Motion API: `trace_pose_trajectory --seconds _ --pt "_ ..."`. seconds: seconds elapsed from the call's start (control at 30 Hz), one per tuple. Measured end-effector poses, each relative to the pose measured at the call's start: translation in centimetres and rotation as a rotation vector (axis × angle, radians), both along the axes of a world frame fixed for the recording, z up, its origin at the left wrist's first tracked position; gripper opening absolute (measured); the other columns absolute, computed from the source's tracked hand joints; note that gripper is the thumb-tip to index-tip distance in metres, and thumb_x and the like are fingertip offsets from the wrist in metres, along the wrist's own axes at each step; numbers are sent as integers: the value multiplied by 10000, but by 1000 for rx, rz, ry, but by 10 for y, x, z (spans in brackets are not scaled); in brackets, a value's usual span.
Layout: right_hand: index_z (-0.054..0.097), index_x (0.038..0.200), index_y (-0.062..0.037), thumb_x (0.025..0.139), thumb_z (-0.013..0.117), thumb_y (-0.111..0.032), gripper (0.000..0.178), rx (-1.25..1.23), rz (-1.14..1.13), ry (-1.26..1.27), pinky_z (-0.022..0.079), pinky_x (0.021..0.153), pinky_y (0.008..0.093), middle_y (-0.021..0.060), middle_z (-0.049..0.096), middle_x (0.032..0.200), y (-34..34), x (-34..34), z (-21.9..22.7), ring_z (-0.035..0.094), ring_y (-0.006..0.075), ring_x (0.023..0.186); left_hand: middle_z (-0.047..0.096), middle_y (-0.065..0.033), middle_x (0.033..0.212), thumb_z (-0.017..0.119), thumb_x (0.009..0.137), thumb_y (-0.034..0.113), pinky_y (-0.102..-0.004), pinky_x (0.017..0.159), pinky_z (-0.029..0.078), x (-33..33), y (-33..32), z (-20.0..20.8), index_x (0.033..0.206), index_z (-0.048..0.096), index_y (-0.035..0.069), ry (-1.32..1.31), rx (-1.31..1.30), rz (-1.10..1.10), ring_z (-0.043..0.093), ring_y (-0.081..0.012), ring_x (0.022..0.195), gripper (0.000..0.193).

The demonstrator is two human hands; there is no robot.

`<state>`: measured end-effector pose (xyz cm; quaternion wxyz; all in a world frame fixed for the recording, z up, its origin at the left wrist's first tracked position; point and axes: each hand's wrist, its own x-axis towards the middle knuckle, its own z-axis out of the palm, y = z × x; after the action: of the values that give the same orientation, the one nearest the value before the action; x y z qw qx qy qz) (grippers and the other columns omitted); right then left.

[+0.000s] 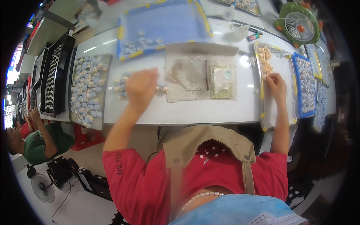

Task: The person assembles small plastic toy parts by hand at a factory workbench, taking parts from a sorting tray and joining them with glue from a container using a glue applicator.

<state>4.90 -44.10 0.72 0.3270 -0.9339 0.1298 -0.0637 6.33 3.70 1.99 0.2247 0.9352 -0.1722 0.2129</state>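
Note:
My left hand (pixel 141 90) is above the white table (pixel 180 114), blurred by motion, so its fingers cannot be made out. Beneath and beside it lies a small group of pale blue and white figurine-like pieces (pixel 120 88). At the right, my right hand (pixel 278 86) has its thumb and fingers pinched together by a heap of small orange pieces (pixel 265 60). These sit at the left side of a white-lined tray (pixel 276 112) edged with yellow tape. Whatever the pinch may hold is too small to tell. Between my hands is a stained cardboard sheet (pixel 221 95) with a small clear container (pixel 227 76).
At left stands a tray of blue-white pieces (pixel 89 90), then a black rack (pixel 56 78). A blue tray (pixel 168 26) with clear round pieces lies ahead. Farther right are a filled blue-rimmed tray (pixel 305 84) and a green fan (pixel 298 26). A co-worker (pixel 45 138) sits left.

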Motion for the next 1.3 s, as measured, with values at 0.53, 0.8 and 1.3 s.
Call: trace_pose_trajectory --seconds 0.53,0.8,1.3 --pt "587 1063 -11 851 599 -104 231 765 -53 -141 435 718 230 45 598 929 30 -37 18 540 110 800 621 -142 874 602 711 66 -365 768 460 158 -1 -16 894 655 65 216 113 -208 583 -288 854 190" --pt "538 1135 23 887 544 -115 284 1302 35 -77 442 758 248 60 585 963 61 -49 33 542 123 824 634 -68 992 611 844 122 -228 667 484 15 -67 28 1108 580 18 961 -1158 -248 630 -135 798 285" --pt "626 1007 15 788 629 -27 224 596 284 -67 457 752 244 53 638 911 143 -26 53 583 112 820 571 -79 1147 603 851 81 -233 752 468 -48 -101 -15 1240 471 38 1010 -1526 -436 596 -154 950 414"
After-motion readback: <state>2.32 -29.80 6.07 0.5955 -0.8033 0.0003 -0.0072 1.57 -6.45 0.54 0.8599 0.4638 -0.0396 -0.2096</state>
